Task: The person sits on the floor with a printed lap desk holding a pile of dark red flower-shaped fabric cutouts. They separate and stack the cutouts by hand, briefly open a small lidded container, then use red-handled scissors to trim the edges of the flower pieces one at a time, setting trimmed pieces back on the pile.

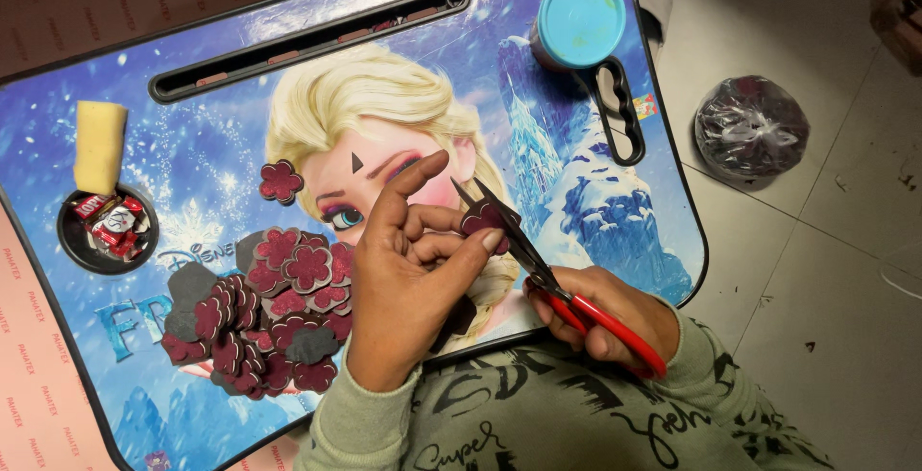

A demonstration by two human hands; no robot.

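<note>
The left hand [408,279] pinches a small maroon flower cutout [487,218] above the surface [211,159], its grip closed on the lower edge, while the right hand [600,313] clasps red-handled scissors [547,274] whose blades bite it; it looks light, thin, bendy, best held beside the cut.

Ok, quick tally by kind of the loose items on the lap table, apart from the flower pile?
Scissors, red-handled, in the right hand: 1
Flower cutout pinched in the left hand: 1
Lone flower cutout lying apart from the pile: 1
Yellow sponge: 1
Tub with blue lid: 1
Small black triangular scrap: 1
Total: 6
</note>
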